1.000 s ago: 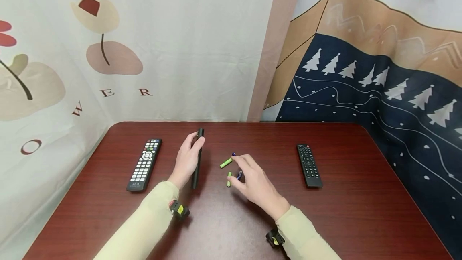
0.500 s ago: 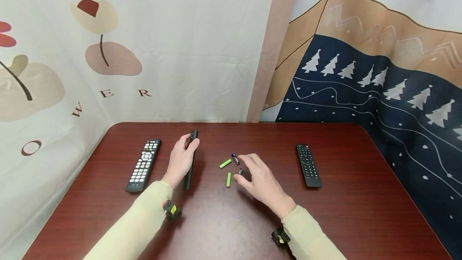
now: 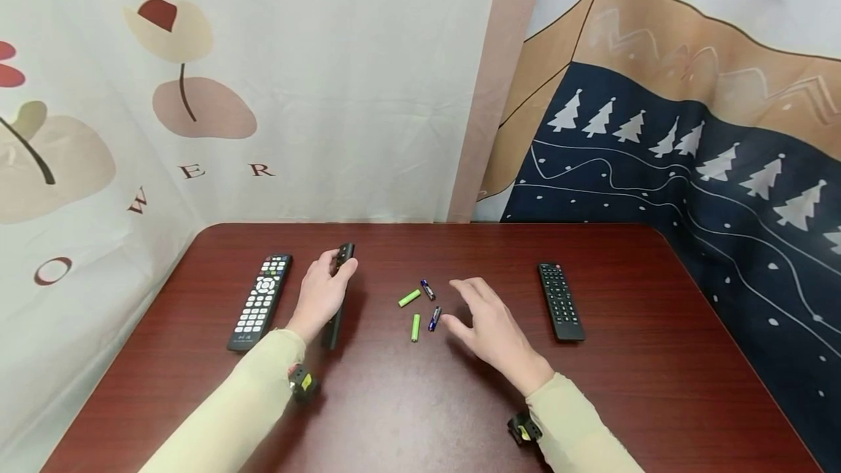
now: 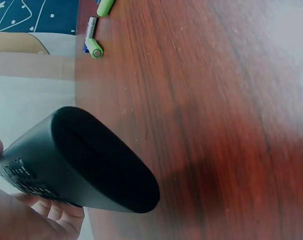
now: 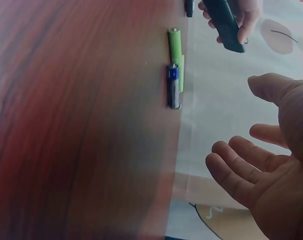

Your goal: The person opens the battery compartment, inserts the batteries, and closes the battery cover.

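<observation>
My left hand (image 3: 320, 296) grips a black remote control (image 3: 333, 327) by its upper part, tilted over the table left of centre. In the left wrist view the blunt end of this remote control (image 4: 104, 160) faces the camera, its buttons turned toward the palm. My right hand (image 3: 493, 327) hovers with relaxed, spread fingers, holding nothing. Just left of its fingertips lie two green batteries, one upper (image 3: 409, 298) and one lower (image 3: 415, 328), and two dark blue-and-silver batteries, one upper (image 3: 428, 290) and one lower (image 3: 434, 318). The right wrist view shows the blue battery (image 5: 173, 87) beyond the open palm.
On the reddish-brown table (image 3: 388, 414), a black remote control with white buttons (image 3: 260, 301) lies at the left. Another black remote control (image 3: 561, 302) lies at the right. A printed curtain (image 3: 355, 93) hangs behind the table's far edge.
My left hand has moved left with the remote control, turning its face more upward. The right hand has drawn back to the right, away from the batteries, which now show fully.
</observation>
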The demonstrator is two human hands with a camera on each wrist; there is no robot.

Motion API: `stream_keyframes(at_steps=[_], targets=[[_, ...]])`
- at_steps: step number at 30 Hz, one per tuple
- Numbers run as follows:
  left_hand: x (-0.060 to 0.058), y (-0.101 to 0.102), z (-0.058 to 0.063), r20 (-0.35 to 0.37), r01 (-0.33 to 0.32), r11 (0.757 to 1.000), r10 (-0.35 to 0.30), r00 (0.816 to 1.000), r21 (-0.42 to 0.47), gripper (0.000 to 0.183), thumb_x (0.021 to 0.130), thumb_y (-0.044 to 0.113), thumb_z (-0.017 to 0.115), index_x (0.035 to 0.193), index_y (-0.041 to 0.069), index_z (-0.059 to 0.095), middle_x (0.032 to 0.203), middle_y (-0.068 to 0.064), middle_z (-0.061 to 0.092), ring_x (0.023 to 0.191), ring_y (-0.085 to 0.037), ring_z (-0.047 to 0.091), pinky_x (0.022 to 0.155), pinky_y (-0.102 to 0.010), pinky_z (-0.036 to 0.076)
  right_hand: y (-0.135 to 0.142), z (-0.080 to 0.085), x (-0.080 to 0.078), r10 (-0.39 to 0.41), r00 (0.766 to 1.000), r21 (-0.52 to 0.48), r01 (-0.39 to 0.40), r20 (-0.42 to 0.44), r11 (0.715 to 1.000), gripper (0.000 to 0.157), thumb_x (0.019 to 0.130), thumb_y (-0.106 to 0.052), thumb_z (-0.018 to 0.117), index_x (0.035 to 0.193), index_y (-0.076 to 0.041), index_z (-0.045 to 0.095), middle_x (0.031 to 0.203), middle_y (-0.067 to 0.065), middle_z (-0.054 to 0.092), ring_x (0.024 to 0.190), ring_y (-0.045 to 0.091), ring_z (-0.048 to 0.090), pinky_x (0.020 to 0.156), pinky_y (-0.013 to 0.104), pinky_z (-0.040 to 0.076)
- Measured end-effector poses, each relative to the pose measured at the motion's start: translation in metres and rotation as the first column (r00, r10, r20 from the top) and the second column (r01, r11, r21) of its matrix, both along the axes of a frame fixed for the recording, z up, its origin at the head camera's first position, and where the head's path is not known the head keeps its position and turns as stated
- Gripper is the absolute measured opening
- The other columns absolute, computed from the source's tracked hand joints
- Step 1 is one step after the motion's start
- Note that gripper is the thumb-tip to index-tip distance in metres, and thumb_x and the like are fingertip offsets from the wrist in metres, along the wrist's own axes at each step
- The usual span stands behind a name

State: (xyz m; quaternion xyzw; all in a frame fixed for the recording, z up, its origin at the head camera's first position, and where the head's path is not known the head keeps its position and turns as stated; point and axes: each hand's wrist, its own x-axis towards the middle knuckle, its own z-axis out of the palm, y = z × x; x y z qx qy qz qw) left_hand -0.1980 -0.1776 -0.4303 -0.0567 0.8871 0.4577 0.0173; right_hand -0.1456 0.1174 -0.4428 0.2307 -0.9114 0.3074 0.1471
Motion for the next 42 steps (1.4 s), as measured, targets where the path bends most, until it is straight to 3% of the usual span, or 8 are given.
stream_keyframes(at_steps=[15,24,42], targets=[[-0.001,-0.004,0.000,0.037,-0.015,0.989,0.020,0.999,-0.145,0.068,0.107,0.044,0.047,0.157,0.001,0.032,0.143,-0.029,0.041,0.121,-0.041,0.047,0.100,-0.057,0.044,0.028,-0.003,-0.004,-0.103,0.995,0.055,0.102,0.016,0.993,0.052,0.089,-0.020,0.082,0.133,0.001,0.063,0.124,0.016,0.062,0.111,0.032,0.062,0.095,0.049,0.055],[-0.004,-0.007,-0.004,0.034,-0.036,0.973,0.045,0.998,-0.227,0.069,0.105,0.044,0.050,0.156,0.002,0.032,0.138,-0.030,0.041,0.117,-0.043,0.049,0.097,-0.057,0.045,0.045,-0.001,-0.008,-0.173,0.983,0.094,0.167,0.057,0.981,0.051,0.090,-0.021,0.081,0.132,0.002,0.063,0.125,0.019,0.061,0.111,0.032,0.060,0.093,0.048,0.056],[-0.010,-0.016,-0.012,0.009,-0.035,0.935,0.041,0.999,-0.353,0.071,0.106,0.040,0.052,0.153,-0.008,0.031,0.137,-0.038,0.040,0.115,-0.048,0.051,0.094,-0.060,0.047,0.076,0.004,-0.016,-0.290,0.955,0.192,0.274,0.062,0.942,0.052,0.090,-0.020,0.079,0.131,0.007,0.062,0.128,0.030,0.058,0.118,0.047,0.054,0.099,0.058,0.050]])
